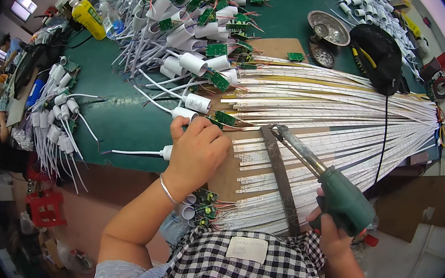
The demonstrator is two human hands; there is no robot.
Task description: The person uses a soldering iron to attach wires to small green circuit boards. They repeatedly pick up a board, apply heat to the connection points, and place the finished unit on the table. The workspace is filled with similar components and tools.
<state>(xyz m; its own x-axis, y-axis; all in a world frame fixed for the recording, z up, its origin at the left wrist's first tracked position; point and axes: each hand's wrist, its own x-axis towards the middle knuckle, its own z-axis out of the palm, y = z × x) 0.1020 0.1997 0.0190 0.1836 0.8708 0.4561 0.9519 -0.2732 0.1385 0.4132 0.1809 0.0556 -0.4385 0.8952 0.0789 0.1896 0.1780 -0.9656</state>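
Note:
My right hand [332, 231] is wrapped round the handle of a green soldering gun [344, 199], its metal barrel pointing up and left over white LED strips [310, 143]. The tip rests close to the top end of a dark flat metal bar [283, 184] lying across the strips. Fingers curled, my left hand [200, 144] is closed at the strips' left ends; what it pinches is hidden beneath it. Next to its fingertips lies a white cylindrical cap [184, 114], and another white cap [166, 152] with a cable pokes out from under the palm. A green circuit board [225, 118] sits just beyond.
A heap of white caps [182, 35] with cables and boards covers the far table. More hang over the left edge [58, 115]. A metal dish [328, 29], a black bag-like object [375, 55] with a cord, and a yellow bottle [89, 19] stand farther back.

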